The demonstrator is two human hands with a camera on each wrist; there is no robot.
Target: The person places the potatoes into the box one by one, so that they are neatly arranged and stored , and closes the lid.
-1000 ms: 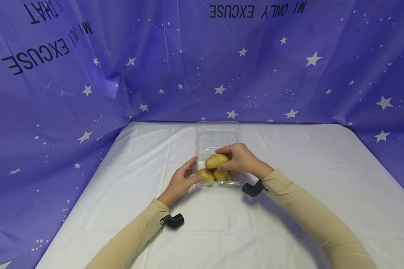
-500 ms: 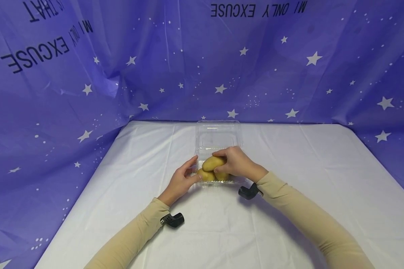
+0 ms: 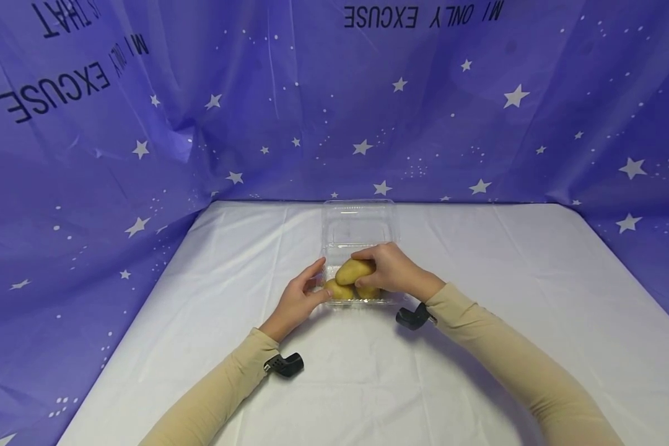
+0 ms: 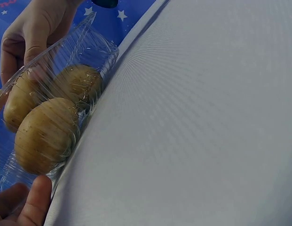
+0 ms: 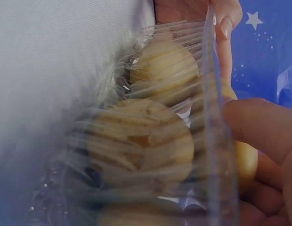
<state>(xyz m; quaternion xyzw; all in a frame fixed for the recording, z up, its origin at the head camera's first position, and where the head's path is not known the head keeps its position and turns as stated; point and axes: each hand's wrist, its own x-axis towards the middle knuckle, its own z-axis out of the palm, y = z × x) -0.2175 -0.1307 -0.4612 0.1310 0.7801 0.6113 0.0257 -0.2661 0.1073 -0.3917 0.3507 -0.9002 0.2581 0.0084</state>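
Note:
A clear plastic clamshell box (image 3: 359,252) stands with its lid (image 3: 359,224) folded back. Inside it are several yellow potatoes, including a left one (image 3: 340,290) and another (image 3: 370,292) partly under my right hand. My right hand (image 3: 397,271) pinches an upper potato (image 3: 354,271) between thumb and fingers, over the lower ones. My left hand (image 3: 297,303) holds the box's left end, thumb at the near corner and fingers along the side. Through the wall in the left wrist view, two lower potatoes (image 4: 47,136) show below the held one (image 4: 21,104).
The box stands on a white-clothed table (image 3: 334,384). Behind and to the sides hangs a purple-blue sheet (image 3: 312,105) with stars and lettering. Dark wrist mounts (image 3: 414,317) project from both sleeves.
My right hand has carried the pinched potato slightly left and down, onto or close above the lower potatoes. Over the last half second it barely moves. My left hand stays at the box.

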